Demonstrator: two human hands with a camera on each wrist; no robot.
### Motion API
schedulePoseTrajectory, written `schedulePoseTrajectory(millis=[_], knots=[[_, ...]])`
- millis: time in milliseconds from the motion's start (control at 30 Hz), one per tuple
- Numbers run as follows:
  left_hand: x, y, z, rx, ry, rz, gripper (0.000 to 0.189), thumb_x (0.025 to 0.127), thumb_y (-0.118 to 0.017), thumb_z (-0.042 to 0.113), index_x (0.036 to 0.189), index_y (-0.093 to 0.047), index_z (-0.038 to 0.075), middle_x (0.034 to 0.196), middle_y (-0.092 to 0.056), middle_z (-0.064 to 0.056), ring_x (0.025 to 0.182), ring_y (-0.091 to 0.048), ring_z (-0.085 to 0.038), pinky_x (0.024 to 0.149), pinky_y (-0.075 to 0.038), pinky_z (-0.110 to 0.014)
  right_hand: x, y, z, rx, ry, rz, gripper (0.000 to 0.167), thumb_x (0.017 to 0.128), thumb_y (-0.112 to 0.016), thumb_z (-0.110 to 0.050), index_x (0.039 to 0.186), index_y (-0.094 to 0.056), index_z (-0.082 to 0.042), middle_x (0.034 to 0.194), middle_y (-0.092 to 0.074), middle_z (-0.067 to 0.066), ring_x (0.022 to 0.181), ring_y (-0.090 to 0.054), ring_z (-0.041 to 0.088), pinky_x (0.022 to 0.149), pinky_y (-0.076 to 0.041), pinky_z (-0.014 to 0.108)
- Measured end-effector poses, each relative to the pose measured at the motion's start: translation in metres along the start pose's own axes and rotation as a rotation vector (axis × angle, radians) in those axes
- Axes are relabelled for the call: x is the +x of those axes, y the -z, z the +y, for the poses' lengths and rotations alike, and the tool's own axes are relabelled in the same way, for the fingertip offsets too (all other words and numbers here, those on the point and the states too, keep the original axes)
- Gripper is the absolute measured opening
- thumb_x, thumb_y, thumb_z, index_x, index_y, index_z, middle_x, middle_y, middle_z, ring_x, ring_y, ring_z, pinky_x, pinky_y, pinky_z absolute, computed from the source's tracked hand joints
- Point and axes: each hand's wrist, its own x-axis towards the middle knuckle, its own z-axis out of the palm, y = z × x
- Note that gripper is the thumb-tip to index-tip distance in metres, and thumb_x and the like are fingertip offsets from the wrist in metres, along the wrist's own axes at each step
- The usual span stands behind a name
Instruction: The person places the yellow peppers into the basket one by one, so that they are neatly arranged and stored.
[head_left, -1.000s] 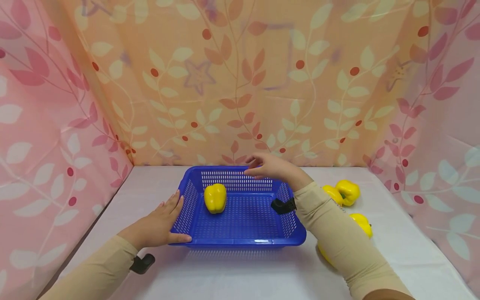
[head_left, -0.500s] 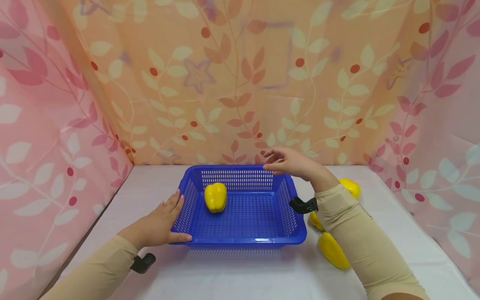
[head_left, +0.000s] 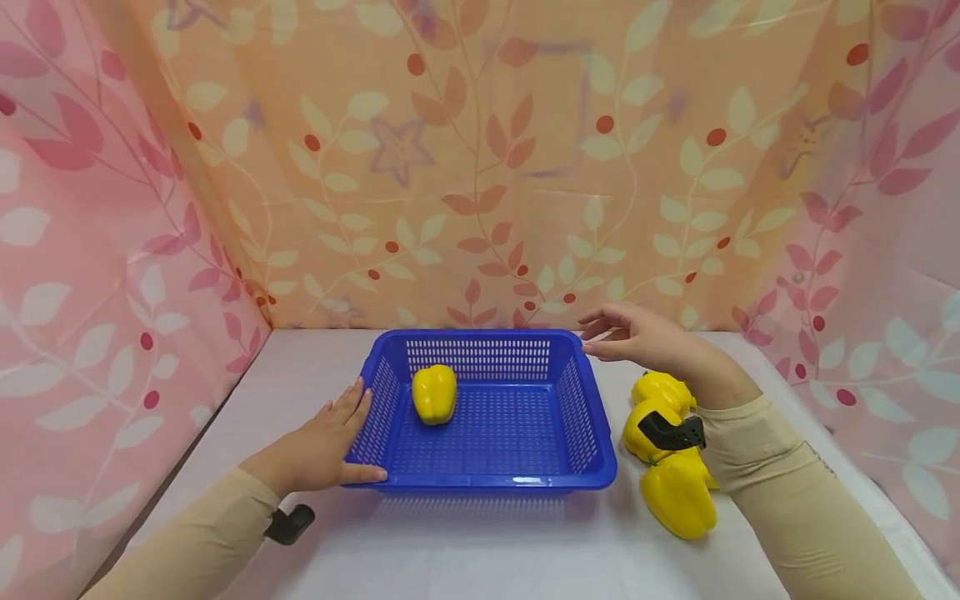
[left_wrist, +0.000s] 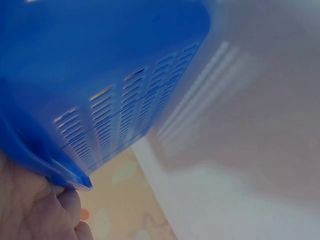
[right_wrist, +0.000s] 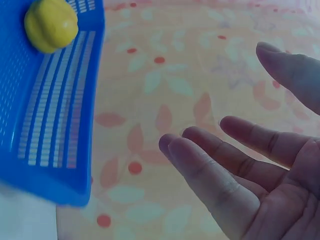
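Note:
A blue perforated plastic basket (head_left: pixel 517 482) stands on the white-covered table. Inside it, towards the left, lies one yellow bell pepper (head_left: pixel 434 395). My left hand (head_left: pixel 318 442) rests on the basket's left rim with its fingers extended, the thumb over the front rim near the corner. In the left wrist view, part of that hand (left_wrist: pixel 32 210) lies against the rim. My right hand (head_left: pixel 652 342) hovers at the basket's back right corner, fingers loosely bent and nothing in them. The right wrist view shows its fingers and thumb apart.
To the right of the basket, several yellow bell peppers (head_left: pixel 678 496) lie in a close row on the table (head_left: pixel 480 550), partly covered by the right wrist's black camera mount (head_left: pixel 671 431). Patterned cloth (head_left: pixel 480 167) hangs behind and on both sides.
My right hand has moved rightward from above the basket to beyond its right rim, uncovering more of the peppers there. The left hand and the pepper in the basket stay in place.

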Motion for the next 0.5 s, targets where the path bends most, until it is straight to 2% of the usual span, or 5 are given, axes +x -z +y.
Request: schedulePoseTrajectory(millis=[233,500], knots=[[0.0,0.0,0.001,0.004,-0.006,0.005,0.118,0.067,-0.047,0.079,0.144,-0.013,-0.004,0.151,-0.001,-0.023,0.138,-0.006,-0.038,0.107,-0.013,-0.056,-0.031,0.017,0.021,-0.041,-0.042,0.014,0.045,0.086,-0.063,-0.035,0.123,-0.05,-0.015,0.115,-0.059,0.009,0.102,-0.059,0.026,0.084,-0.05,0.041],[0.001,-0.002,-0.001,0.005,0.0,0.008,0.118,0.067,-0.047,0.079,0.144,-0.012,-0.003,0.151,0.0,-0.022,0.138,-0.006,-0.038,0.107,-0.013,-0.055,-0.057,0.032,0.054,-0.082,-0.089,0.056,0.046,0.087,-0.061,-0.034,0.123,-0.049,-0.009,0.115,-0.06,0.012,0.104,-0.058,0.03,0.082,-0.051,0.036]])
